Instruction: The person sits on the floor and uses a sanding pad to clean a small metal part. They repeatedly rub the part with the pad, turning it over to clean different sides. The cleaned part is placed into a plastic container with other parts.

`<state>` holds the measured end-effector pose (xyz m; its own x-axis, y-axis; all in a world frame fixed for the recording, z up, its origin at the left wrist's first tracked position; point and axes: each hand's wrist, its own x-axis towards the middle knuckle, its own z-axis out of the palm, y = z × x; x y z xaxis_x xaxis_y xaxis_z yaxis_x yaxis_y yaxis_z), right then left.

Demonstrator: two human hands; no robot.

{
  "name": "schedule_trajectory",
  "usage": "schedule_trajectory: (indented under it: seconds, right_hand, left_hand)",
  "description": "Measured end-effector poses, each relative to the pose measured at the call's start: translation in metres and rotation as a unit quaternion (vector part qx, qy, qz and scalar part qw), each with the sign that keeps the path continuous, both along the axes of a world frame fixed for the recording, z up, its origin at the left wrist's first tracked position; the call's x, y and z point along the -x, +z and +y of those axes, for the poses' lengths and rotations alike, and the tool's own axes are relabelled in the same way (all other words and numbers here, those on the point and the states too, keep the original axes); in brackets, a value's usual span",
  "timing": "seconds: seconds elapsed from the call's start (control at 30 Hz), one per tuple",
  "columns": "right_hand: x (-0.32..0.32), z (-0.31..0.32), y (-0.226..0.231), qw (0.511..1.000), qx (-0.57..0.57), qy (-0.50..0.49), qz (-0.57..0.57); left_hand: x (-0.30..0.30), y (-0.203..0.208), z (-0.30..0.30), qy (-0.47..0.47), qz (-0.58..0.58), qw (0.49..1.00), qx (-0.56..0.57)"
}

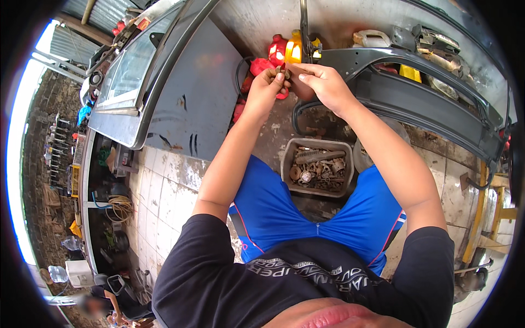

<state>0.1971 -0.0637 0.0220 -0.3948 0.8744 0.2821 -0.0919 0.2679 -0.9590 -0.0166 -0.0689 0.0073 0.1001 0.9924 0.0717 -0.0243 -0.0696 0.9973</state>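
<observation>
Well, up at the fingertips sits a small dark piece (283, 68), pinched close between the left hand's (264, 90) thumb and fingers, well forward of the knees. Right beside it, the right hand (326, 87) has thumb and fingers drawn together on a thin brown sheet (301, 87), its edge near that piece; exactly what the piece is, I cannot tell. Just beyond the hands, red containers (278, 50) crowd a yellow one (293, 49). Below, between the blue-clad knees, a grey bin (285, 164) brims with jumbled metal hardware (317, 170). Out left leans a grey vehicle door (191, 93); to the right, a dark body panel (432, 106). Far lower left, another person (112, 306) sits.
</observation>
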Motion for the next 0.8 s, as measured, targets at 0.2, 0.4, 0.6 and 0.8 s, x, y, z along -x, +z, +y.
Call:
schedule_trajectory:
  seconds: [0.2, 0.4, 0.6, 0.8]
  right_hand:
    - [0.000, 0.002, 0.013, 0.998, 0.040, 0.017, 0.046]
    - [-0.002, 0.004, 0.016, 0.997, 0.056, 0.011, 0.044]
    - [0.000, 0.006, 0.009, 0.995, 0.080, 0.021, 0.057]
    - [0.000, 0.007, 0.009, 0.996, 0.075, 0.020, 0.043]
  left_hand:
    - [0.003, -0.002, 0.008, 0.007, 0.008, 1.000, 0.001]
    - [0.002, 0.001, 0.008, 0.009, 0.019, 1.000, 0.009]
    - [0.004, -0.001, 0.009, -0.006, 0.003, 1.000, 0.003]
    - [0.001, 0.001, 0.007, -0.004, 0.010, 1.000, 0.001]
